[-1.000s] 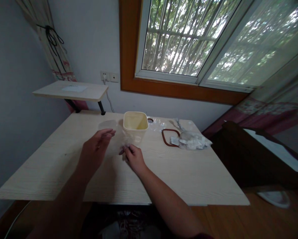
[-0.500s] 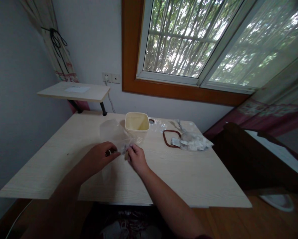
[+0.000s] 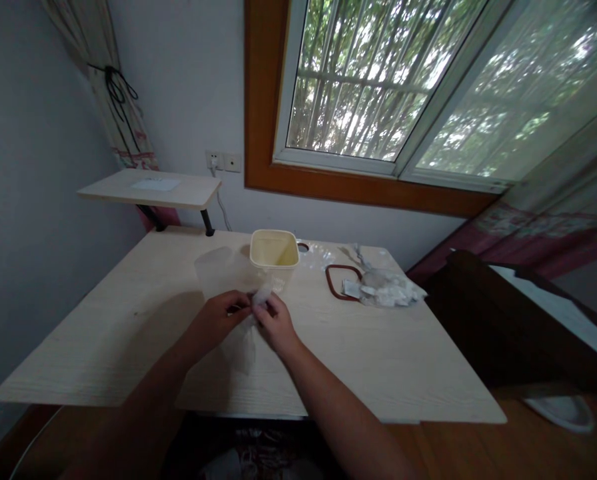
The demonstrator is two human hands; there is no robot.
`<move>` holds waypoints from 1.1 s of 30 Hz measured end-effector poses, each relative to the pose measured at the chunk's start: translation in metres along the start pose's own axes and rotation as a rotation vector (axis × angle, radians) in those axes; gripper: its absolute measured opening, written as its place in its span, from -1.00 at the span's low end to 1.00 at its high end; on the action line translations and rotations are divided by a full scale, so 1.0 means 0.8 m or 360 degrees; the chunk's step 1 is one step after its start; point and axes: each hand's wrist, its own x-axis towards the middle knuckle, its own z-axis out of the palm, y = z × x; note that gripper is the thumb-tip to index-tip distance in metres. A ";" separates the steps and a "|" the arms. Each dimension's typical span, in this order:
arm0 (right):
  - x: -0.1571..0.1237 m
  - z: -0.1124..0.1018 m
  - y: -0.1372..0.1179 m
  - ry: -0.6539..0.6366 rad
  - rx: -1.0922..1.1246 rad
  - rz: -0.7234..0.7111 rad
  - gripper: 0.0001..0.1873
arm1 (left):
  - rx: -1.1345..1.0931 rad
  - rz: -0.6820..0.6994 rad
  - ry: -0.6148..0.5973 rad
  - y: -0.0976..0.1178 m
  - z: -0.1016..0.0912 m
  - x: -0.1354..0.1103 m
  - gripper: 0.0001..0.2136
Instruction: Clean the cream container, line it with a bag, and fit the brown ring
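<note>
Both hands meet over the middle of the pale wooden table [image 3: 378, 360]. My left hand [image 3: 218, 319] and my right hand [image 3: 277, 325] are closed, their fingertips pinching a thin clear plastic bag [image 3: 246, 333] between them. Part of the bag hangs down toward me below the fingers. Just beyond the hands stands a cream square plastic container [image 3: 274, 257], open at the top, with a slotted lower wall. A clear plastic lid or sheet [image 3: 218, 267] lies to the left of the container.
A brown rubber seal ring [image 3: 342, 283] lies right of the container, beside a crumpled clear bag of white pieces [image 3: 386, 288]. A small raised shelf [image 3: 151, 189] stands at the table's far left corner. A dark wooden piece of furniture [image 3: 503, 320] sits to the right.
My left hand was open and raised; it has come down and closed beside the right hand on the clear bag. The right hand has barely moved.
</note>
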 end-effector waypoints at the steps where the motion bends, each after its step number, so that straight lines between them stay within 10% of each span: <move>1: 0.001 -0.001 -0.002 0.0048 -0.0078 -0.0042 -0.67 | -0.0016 0.0006 -0.0016 0.001 0.001 -0.001 -0.82; 5: 0.003 -0.008 -0.005 0.0161 -0.0230 -0.0109 -0.78 | -0.0069 0.0016 -0.0022 0.004 -0.003 -0.005 -0.79; 11: 0.005 -0.030 -0.020 0.0228 -0.0507 -0.0313 -0.76 | 0.0538 0.0294 0.0534 -0.029 -0.046 -0.001 -0.58; 16: 0.010 -0.048 -0.039 0.0129 -0.0664 -0.0407 -0.72 | 0.1159 0.0278 0.0194 -0.074 -0.063 0.006 -0.22; 20: 0.012 -0.053 -0.051 0.0101 -0.0693 -0.0401 -0.69 | 0.1228 0.0043 0.0153 -0.085 -0.061 0.010 -0.41; 24: 0.009 -0.059 -0.066 0.0197 -0.0686 -0.0417 -0.71 | 0.1126 0.0067 0.0261 -0.068 -0.078 0.011 -0.75; 33: 0.013 -0.066 -0.117 0.0787 -0.0522 -0.0531 -0.77 | 0.0552 0.0118 0.0955 0.051 -0.118 0.051 -0.57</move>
